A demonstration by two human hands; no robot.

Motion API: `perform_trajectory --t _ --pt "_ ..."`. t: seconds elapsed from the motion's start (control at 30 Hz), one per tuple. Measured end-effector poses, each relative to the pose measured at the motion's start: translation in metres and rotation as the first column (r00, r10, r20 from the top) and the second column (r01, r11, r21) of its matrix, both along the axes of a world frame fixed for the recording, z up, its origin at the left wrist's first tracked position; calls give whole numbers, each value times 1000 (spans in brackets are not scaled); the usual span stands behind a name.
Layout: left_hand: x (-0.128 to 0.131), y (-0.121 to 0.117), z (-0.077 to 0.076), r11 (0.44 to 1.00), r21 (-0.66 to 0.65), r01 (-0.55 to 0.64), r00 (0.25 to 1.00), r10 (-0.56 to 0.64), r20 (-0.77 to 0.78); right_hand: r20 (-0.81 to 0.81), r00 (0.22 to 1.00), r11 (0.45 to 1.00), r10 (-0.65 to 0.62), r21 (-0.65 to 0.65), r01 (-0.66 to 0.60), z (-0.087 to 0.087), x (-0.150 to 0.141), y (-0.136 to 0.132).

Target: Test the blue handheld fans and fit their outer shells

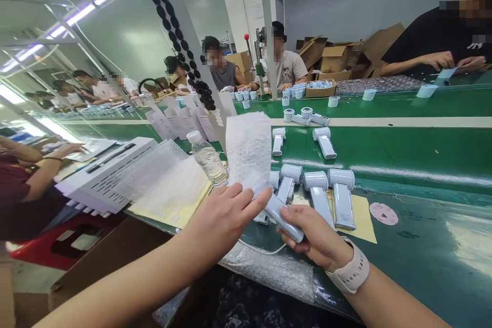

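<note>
My right hand [315, 236], with a pale wristwatch on its wrist, grips a pale blue handheld device [282, 218] by its handle. My left hand [226, 215] sits just left of it, pinching an upright sheet of white foam wrap [248, 151], and its index finger reaches to the device's far end. The device's round head is hidden behind my fingers. Several matching devices [342, 200] lie beyond my hands on a yellow paper sheet [363, 218]. A white cable [261, 248] runs below my hands.
A bubble-wrap bag [269, 271] lies at the near belt edge. Left stand a water bottle [207, 159], foam sheets on a yellow pad [169, 189] and a white rack [107, 174]. Co-workers [434, 46] sit along the green conveyor belt [423, 148], with cardboard boxes [334, 59] behind.
</note>
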State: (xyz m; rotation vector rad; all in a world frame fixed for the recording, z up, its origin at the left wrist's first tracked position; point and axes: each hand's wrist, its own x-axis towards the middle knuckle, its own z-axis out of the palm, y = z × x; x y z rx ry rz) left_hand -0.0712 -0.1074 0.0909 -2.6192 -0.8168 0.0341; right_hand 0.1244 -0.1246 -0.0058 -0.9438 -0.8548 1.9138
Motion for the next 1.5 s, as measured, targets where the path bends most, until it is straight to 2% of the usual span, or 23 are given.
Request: perform_trajectory --t 0.1,0.2,0.27,0.33,0.43,0.47,0.53,0.6,0.63,0.7,0.77,0.83,0.9,0.93,0.97,1.03,1.07,1.17,1.23,1.33,1.4,1.43,1.5 --pt "-5 0 -7 999 -44 29 992 -23 120 -216 976 993 -29 -116 3 1 -3 -1" --pt "-4 -1 -17 998 -56 41 975 -28 221 -261 964 995 -57 -94 34 2 0 0" --pt "0 -2 -21 997 -54 56 951 -37 308 -136 989 998 -63 3 64 3 3 0" --pt "6 -6 -23 992 -97 79 910 -32 413 128 982 979 -139 169 117 5 5 -1" --pt "16 -12 -24 962 -233 144 865 -8 501 461 819 880 -341 464 105 6 2 -4" --pt "18 -14 -24 949 -273 157 858 6 513 494 791 857 -362 510 73 6 0 -4" --pt "21 -14 -21 923 -358 137 841 82 534 449 850 884 -274 466 38 6 -1 -5" --pt "21 -12 -16 867 -493 76 794 246 556 254 960 941 -122 337 31 7 0 -5" --pt "20 -11 -12 817 -573 66 755 335 564 135 989 954 -56 300 14 7 2 -5" --pt "18 -9 -5 693 -713 108 652 492 577 -2 999 944 35 328 -32 8 6 -6" --pt "14 -7 1 584 -787 199 531 611 587 85 996 890 30 452 -65 9 7 -9" --pt "9 -6 5 524 -809 266 430 686 586 272 955 796 -121 601 -70 9 7 -12" --pt "2 -7 7 518 -805 289 366 717 593 340 900 696 -272 716 -60 8 6 -16" --pt "-3 -8 7 525 -801 288 344 724 598 306 909 672 -284 740 -39 9 6 -18" --pt "-7 -9 8 530 -799 285 323 732 600 234 940 675 -248 738 -5 9 7 -19" --pt "-17 -11 8 525 -801 288 290 749 595 21 996 739 -90 671 53 12 9 -20" --pt "-21 -12 8 518 -804 293 278 758 590 -90 996 776 -16 627 69 13 10 -21" --pt "-31 -15 9 504 -813 291 248 781 573 -266 963 840 45 532 108 18 13 -17" --pt "-37 -15 13 526 -807 269 214 784 582 -267 962 848 -52 497 183 19 15 -12" --pt "-57 -16 26 606 -776 173 103 773 627 -119 934 841 -336 408 355 13 17 0" --pt "-81 -18 38 634 -772 41 26 772 635 30 869 821 -493 345 454 8 18 7" --pt "-96 -19 44 611 -790 -43 23 792 611 83 844 815 -530 327 479 6 19 10" --pt "-128 -22 53 637 -742 -208 44 764 643 132 829 815 -543 322 483 4 19 11"
